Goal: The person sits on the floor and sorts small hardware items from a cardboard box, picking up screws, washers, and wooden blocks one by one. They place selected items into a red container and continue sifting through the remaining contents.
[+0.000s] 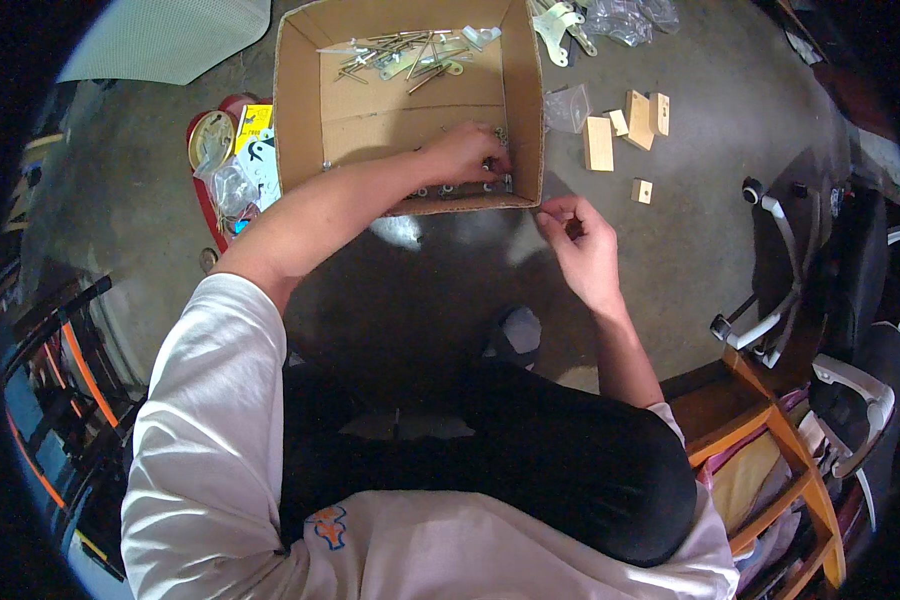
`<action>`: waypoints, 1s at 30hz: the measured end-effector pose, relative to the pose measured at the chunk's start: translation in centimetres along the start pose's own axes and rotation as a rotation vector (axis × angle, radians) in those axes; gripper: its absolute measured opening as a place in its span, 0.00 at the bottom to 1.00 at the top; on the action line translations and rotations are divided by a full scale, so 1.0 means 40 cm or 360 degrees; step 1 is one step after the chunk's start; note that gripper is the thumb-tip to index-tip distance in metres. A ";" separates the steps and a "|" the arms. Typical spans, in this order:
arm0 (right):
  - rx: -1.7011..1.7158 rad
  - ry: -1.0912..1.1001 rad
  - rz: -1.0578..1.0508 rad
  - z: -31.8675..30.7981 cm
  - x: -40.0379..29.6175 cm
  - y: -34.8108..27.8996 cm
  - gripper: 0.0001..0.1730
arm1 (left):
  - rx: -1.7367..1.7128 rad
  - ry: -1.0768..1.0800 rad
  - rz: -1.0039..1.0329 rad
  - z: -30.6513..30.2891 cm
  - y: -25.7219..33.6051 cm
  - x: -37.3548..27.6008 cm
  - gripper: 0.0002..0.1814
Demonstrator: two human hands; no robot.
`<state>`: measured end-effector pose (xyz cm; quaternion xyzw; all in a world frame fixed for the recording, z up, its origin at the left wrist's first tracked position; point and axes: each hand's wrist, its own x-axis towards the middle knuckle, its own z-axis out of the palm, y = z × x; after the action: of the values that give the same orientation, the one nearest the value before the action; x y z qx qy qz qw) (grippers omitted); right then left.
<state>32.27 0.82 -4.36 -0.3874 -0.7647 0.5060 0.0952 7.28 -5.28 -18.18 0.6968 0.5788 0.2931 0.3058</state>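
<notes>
An open cardboard box (412, 206) lies before me on the floor. My left hand (465, 154) reaches inside it, palm down, with bent fingers among small metal nuts and washers (445, 190) near the front right corner. What its fingertips touch is hidden. Outside that same corner is my right hand (581, 251), thumb and forefinger brought together close to the cardboard edge. Whether it grips the edge or a small part cannot be made out. Long metal bolts (420, 56) lie loosely piled at the box's far end, mixed with flat metal plates (401, 69) and white plastic pieces (481, 36).
Right of the box are a clear plastic bag (568, 109), several wooden blocks (598, 144) and metal brackets (557, 30). A red tray (208, 199) with bagged parts stands left. Office chair legs (784, 225) and a wooden rack (795, 450) flank my right side.
</notes>
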 end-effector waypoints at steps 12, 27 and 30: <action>-0.0024 0.0047 -0.0027 -0.013 0.003 0.020 0.07 | -0.0028 -0.0095 -0.0069 -0.009 0.007 0.002 0.13; -0.0019 0.0038 -0.0003 -0.013 0.009 0.039 0.06 | -0.0174 -0.0130 0.0101 -0.030 -0.013 0.004 0.13; 0.0017 0.0054 -0.0017 -0.012 0.009 0.050 0.06 | -0.0147 -0.0168 0.0120 -0.043 -0.001 0.010 0.12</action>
<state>33.29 1.78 -5.91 -0.3914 -0.7623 0.5030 0.1130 5.99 -4.72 -17.08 0.7178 0.5212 0.2937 0.3563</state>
